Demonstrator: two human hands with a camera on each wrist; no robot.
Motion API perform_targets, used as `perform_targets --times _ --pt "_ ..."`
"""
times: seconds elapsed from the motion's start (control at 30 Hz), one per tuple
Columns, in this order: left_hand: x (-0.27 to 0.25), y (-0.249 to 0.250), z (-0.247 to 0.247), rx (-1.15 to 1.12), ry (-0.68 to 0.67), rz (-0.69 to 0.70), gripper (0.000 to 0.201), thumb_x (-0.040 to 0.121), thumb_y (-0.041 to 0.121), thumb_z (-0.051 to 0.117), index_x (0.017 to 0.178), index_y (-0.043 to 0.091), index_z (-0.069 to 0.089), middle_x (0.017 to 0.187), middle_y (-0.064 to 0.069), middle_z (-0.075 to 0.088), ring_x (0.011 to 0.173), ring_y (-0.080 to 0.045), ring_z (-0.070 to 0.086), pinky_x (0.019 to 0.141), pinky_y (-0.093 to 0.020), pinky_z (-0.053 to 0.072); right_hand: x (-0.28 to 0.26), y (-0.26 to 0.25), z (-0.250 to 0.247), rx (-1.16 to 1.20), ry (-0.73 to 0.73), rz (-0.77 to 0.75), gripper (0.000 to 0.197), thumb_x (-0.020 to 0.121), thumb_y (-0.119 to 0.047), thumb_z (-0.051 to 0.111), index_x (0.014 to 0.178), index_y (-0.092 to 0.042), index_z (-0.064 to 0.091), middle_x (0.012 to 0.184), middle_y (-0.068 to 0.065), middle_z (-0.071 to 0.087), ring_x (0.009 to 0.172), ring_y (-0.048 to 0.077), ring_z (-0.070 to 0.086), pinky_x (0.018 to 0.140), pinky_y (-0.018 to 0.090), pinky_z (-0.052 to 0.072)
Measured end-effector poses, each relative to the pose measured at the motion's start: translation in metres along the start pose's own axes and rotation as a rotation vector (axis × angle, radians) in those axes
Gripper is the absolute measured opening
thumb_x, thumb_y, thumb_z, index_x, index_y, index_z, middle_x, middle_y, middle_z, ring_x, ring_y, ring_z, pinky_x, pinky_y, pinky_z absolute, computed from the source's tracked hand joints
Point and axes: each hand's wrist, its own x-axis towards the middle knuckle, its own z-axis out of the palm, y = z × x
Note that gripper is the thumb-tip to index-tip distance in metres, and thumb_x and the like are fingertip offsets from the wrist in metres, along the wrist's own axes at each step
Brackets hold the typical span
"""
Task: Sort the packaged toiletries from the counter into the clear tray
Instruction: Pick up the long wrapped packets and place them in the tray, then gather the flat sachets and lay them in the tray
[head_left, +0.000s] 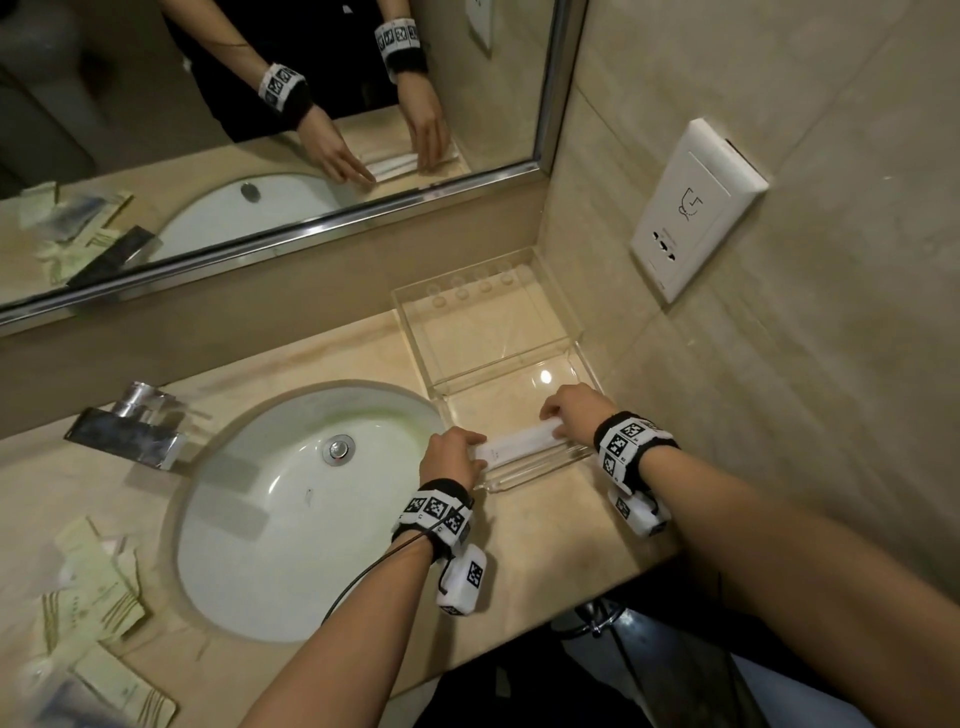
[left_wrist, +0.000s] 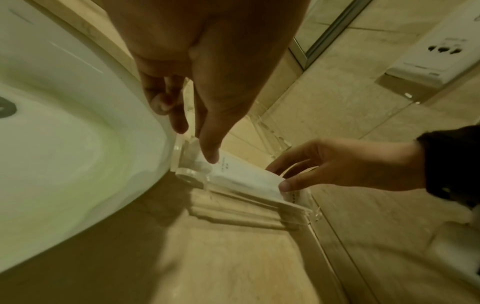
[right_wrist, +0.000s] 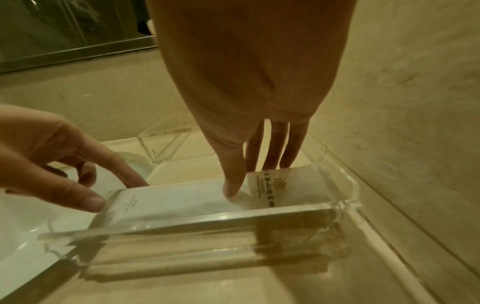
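A clear acrylic tray (head_left: 563, 312) stands on the counter right of the sink, against the wall. A long white packet (head_left: 519, 446) lies along the inside of its near wall (right_wrist: 233, 223). My left hand (head_left: 475, 452) pinches the packet's left end between thumb (right_wrist: 91, 202) and forefinger. My right hand (head_left: 553, 421) holds the right end, thumb (right_wrist: 231, 190) on the near face and fingers behind. In the left wrist view the packet (left_wrist: 241, 174) shows between both hands. The tray's far compartment holds nothing I can see.
Several pale green packets (head_left: 98, 597) lie on the counter left of the white sink (head_left: 249, 545). A chrome tap (head_left: 130, 431) stands behind the basin. The mirror (head_left: 260, 130) runs along the back, and a white socket plate (head_left: 696, 208) is on the right wall.
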Motion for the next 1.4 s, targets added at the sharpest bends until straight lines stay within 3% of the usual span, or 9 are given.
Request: perform_targets --times 0.17,0.33,0.57,0.73,0.83,0.9,1.07,1.33,1.4 --pt "-0.002 -0.001 0.001 0.034 0.047 0.018 0.033 0.084 0.012 0.068 0.114 0.024 0.067 0.117 -0.007 0.064 0.109 -0.025 0.061 0.093 -0.033 0.047 0.001 0.002 0.001 0.043 -0.026 0.022 0.026 0.085 -0.01 0.07 0.11 -0.018 0.071 0.115 0.004 0.067 0.091 0.022 0.069 0.079 0.03 0.057" --pt "-0.004 -0.003 -0.012 -0.027 0.023 0.046 0.033 0.08 0.015 0.073 0.111 0.029 0.069 0.114 0.002 0.068 0.107 -0.02 0.061 0.092 -0.031 0.048 -0.001 -0.002 -0.007 0.101 0.007 0.006 0.028 0.085 -0.014 0.07 0.113 -0.017 0.07 0.117 0.001 0.067 0.105 0.018 0.065 0.092 0.028 0.051" --pt "-0.016 -0.02 -0.053 -0.248 0.147 0.019 0.016 0.079 0.013 0.072 0.091 0.023 0.069 0.082 0.007 0.067 0.076 -0.015 0.063 0.076 -0.032 0.054 -0.002 -0.059 -0.029 0.398 0.155 -0.159 0.015 0.084 -0.02 0.072 0.096 -0.011 0.071 0.091 0.001 0.069 0.078 0.01 0.059 0.079 0.025 0.049" --pt "-0.053 -0.054 -0.091 -0.368 0.292 -0.096 0.011 0.081 0.01 0.068 0.09 0.015 0.071 0.074 0.007 0.065 0.063 -0.007 0.057 0.061 -0.012 0.046 0.001 -0.132 -0.033 0.478 0.171 -0.34 0.014 0.085 -0.018 0.071 0.096 -0.01 0.074 0.086 -0.002 0.068 0.078 0.009 0.059 0.077 0.02 0.047" --pt "-0.086 -0.084 -0.11 -0.416 0.414 -0.187 0.011 0.079 0.009 0.068 0.087 0.015 0.072 0.079 0.003 0.07 0.066 -0.009 0.061 0.064 -0.012 0.047 0.0 -0.183 -0.026 0.474 0.142 -0.477 0.012 0.085 -0.016 0.071 0.094 -0.009 0.074 0.085 -0.002 0.069 0.076 0.007 0.059 0.071 0.014 0.043" --pt "-0.112 -0.109 -0.118 -0.436 0.473 -0.272 0.009 0.079 0.01 0.068 0.086 0.016 0.072 0.077 0.003 0.069 0.061 -0.003 0.058 0.063 -0.013 0.046 -0.005 -0.218 -0.016 0.475 0.098 -0.556 0.011 0.084 -0.015 0.071 0.093 -0.01 0.074 0.085 -0.001 0.07 0.073 0.006 0.059 0.073 0.016 0.043" --pt "-0.176 -0.161 -0.131 -0.498 0.604 -0.453 0.009 0.079 0.013 0.069 0.081 0.022 0.069 0.072 0.003 0.066 0.062 -0.011 0.057 0.066 -0.024 0.048 -0.02 -0.294 0.02 0.43 -0.063 -0.711 0.013 0.086 -0.019 0.071 0.093 -0.009 0.073 0.084 0.0 0.069 0.074 0.011 0.059 0.063 0.019 0.045" --pt "-0.253 -0.237 -0.141 -0.574 0.72 -0.672 0.009 0.081 0.011 0.068 0.083 0.02 0.066 0.071 0.007 0.063 0.067 -0.01 0.058 0.06 -0.019 0.044 -0.044 -0.388 0.079 0.366 -0.209 -0.83 0.008 0.084 -0.018 0.073 0.088 -0.011 0.073 0.071 -0.009 0.063 0.069 0.011 0.059 0.064 0.021 0.045" --pt "-0.262 -0.257 -0.145 -0.582 0.739 -0.72 0.009 0.081 0.011 0.066 0.083 0.02 0.068 0.074 0.004 0.066 0.069 -0.011 0.06 0.067 -0.021 0.048 -0.046 -0.408 0.092 0.344 -0.229 -0.833 0.004 0.083 -0.019 0.074 0.086 -0.016 0.072 0.073 -0.007 0.064 0.071 0.012 0.061 0.07 0.025 0.05"
